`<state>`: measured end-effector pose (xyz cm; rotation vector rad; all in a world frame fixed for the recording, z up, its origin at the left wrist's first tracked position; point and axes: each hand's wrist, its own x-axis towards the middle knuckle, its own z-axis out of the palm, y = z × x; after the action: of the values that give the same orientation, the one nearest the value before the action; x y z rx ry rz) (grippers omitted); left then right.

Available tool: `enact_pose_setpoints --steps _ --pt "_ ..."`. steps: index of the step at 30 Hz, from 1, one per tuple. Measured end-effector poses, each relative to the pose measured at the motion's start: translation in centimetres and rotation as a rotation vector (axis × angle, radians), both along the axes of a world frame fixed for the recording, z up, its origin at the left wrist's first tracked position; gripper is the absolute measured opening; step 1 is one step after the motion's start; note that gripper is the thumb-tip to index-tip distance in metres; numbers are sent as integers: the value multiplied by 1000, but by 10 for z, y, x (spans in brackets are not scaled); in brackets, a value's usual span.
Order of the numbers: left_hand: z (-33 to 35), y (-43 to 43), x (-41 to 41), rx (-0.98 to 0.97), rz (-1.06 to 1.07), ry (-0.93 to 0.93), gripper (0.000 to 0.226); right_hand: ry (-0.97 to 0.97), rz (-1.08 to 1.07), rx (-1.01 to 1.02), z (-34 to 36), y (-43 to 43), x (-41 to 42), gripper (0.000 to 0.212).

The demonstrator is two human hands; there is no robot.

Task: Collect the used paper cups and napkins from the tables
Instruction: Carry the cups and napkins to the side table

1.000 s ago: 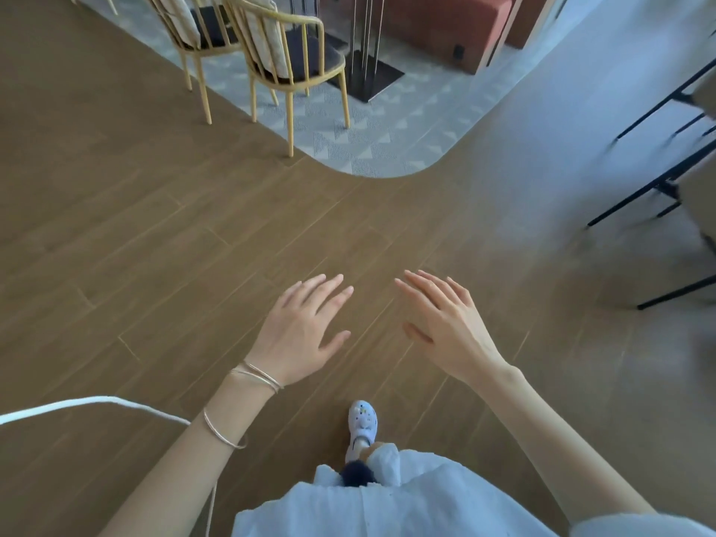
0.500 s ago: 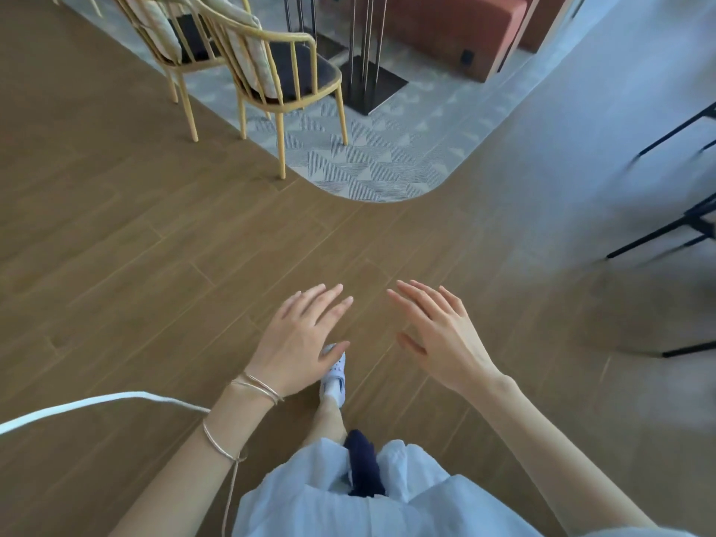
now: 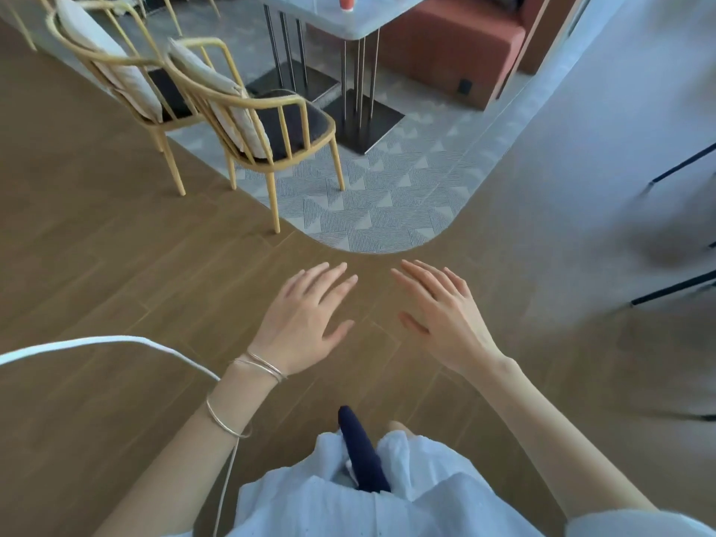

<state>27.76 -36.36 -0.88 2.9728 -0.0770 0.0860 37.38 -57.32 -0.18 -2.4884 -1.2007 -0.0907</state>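
Left hand [image 3: 302, 323], right hand [image 3: 445, 323] (both spread), one table [image 3: 302, 9], one cup [image 3: 346, 1]

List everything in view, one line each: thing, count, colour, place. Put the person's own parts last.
chairs: two, yellow frames, cream cushions, dark seats; upper left
table: one, pale top on thin metal legs; top centre
cup: one, red and white, cut off by the frame; on the table
bench: one, rust red; upper right
patterned floor: grey triangles; under the table, partly under the chairs
wood floor: brown; foreground
dark legs: black, furniture unseen; right edge
cable: one, white; lower left
bracelets: thin, metallic; left wrist and forearm
left hand: open, empty; centre
right hand: open, empty; centre
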Motion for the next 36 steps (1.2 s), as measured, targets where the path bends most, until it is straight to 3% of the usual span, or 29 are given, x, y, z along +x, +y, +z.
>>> enact_pose_setpoints --steps 11,21,36 --pt "-30 48 179 0 -12 57 58 5 -6 -50 -30 42 179 58" --pt "-10 78 390 -29 -11 25 59 -22 21 -45 -6 80 394 51" --pt "-35 168 612 -28 -47 74 60 40 -30 -102 -37 156 609 51"
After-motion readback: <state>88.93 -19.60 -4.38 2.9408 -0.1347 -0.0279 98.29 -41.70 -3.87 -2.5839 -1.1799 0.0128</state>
